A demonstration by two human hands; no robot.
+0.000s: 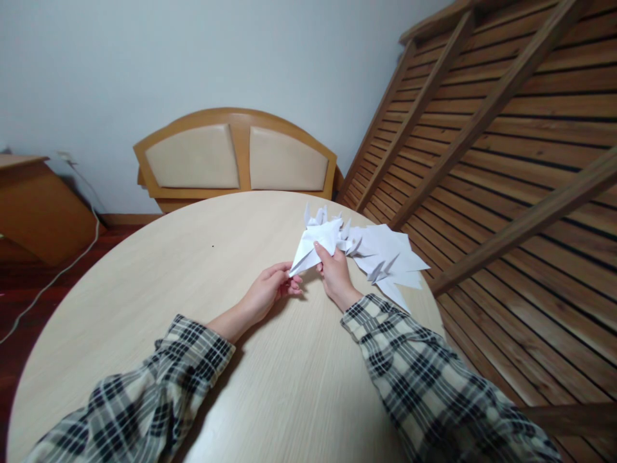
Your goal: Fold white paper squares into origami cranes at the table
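Left hand: fingertips pinched on near-left tip of folded white paper. Right hand: thumb, fingers clamped on its right side.

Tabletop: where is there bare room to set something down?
Bare tabletop runs from the left hand to its left edge, save a speck; more lies between the sleeves. Crowded: beyond and right of the right hand, with folded papers and sheets.

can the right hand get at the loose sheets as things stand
Probably yes: the sheets lie close beside the right hand, though it holds the folded paper and a crane partly covers them.
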